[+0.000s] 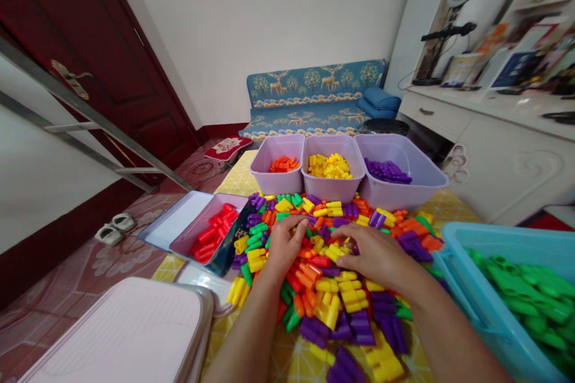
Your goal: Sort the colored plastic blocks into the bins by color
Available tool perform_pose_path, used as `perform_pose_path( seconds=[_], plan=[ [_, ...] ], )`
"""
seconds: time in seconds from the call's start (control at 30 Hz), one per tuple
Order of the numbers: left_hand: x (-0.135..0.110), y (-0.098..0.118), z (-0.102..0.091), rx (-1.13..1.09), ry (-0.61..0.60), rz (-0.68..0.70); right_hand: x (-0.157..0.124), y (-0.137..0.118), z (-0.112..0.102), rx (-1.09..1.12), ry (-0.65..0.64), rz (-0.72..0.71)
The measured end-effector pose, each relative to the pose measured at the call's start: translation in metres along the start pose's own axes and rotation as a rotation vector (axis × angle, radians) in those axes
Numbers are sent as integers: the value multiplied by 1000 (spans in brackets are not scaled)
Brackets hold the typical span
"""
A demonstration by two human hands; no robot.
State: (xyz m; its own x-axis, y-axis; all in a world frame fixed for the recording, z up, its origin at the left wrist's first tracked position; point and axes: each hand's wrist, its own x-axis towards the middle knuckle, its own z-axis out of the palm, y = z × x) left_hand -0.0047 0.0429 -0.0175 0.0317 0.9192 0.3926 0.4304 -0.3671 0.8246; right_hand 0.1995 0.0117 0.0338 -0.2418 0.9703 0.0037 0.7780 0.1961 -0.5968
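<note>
A heap of plastic building pieces [309, 278] in yellow, purple, orange, red and green covers the middle of the table. Over the heap's left half is my left hand [286, 244], thumb and fingers curled together; what lies inside them is hidden. From the right reaches my right hand [375, 253], its thumb and bent fingers around the end of a yellow building piece [336, 251]. Behind the heap stand three lilac bins: one with orange pieces [284, 164], one with yellow pieces [330, 166], one with purple pieces [387, 171].
A box with red pieces [214, 233] sits at left, and a turquoise tub [476, 299] of green pieces at right. Stacked pale lids [130, 335] lie front left. Beyond are a blue sofa [309, 114], a metal ladder [96, 125] and a white cabinet [503, 137].
</note>
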Motion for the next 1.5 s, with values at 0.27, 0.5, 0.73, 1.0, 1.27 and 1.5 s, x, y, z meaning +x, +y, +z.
perform_pose_path(
  seconds=[0.27,0.5,0.73,1.0,1.27,1.5],
  plan=[
    [0,1,-1,-10,-32,17,16,-3,28,-95,88,-2],
    [1,-1,-1,9,-26,66,8,-7,8,-41,150,-1],
    [0,-3,0,24,-29,33,-19,-19,-12,-323,-225,-31],
    [1,-3,-1,34,-44,37,-10,-26,6,-358,-238,-46],
    [0,-4,0,38,-63,32,10,-7,23,-332,52,31],
    [0,-4,-1,97,-24,31,20,5,28,-260,250,96]
  ],
)
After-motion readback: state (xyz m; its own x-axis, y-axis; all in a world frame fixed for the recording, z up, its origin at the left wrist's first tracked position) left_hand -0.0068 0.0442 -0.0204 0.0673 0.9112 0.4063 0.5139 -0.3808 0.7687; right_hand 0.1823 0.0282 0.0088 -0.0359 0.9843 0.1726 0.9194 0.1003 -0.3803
